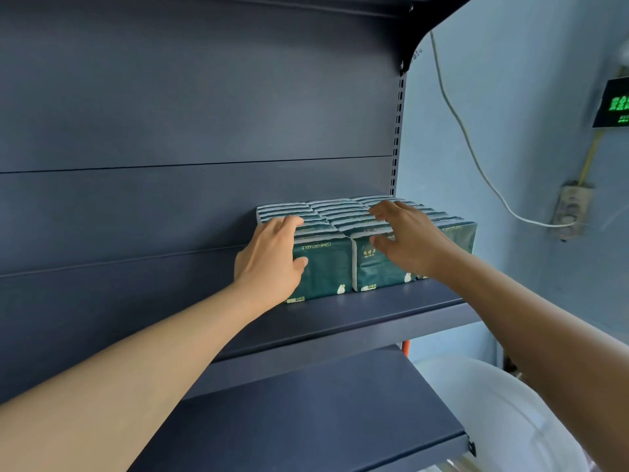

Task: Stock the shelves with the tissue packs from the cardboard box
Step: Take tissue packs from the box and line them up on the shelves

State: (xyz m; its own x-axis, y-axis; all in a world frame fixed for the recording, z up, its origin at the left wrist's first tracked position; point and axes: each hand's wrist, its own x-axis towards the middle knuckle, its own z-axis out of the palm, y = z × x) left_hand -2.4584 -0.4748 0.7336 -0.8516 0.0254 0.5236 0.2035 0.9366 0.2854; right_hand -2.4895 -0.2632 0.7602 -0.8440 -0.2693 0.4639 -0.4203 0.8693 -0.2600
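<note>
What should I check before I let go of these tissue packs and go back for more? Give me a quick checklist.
1. Tissue packs standing upright in rows on the upper shelf: ok.
2. Front packs fully on the shelf, behind its edge: ok.
3. Left hand steadying the left end: ok.
4. Right hand resting on the packs' tops, fingers straight, no grip: ok.
5. Free space left of the rows: ok.
6. Cardboard box within reach: cannot tell, not in view.

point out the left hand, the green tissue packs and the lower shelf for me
left hand (272, 257), head view, back of the hand.
green tissue packs (326, 267), head view, front face of the left front pack.
lower shelf (323, 420), head view, bare top surface.
</note>
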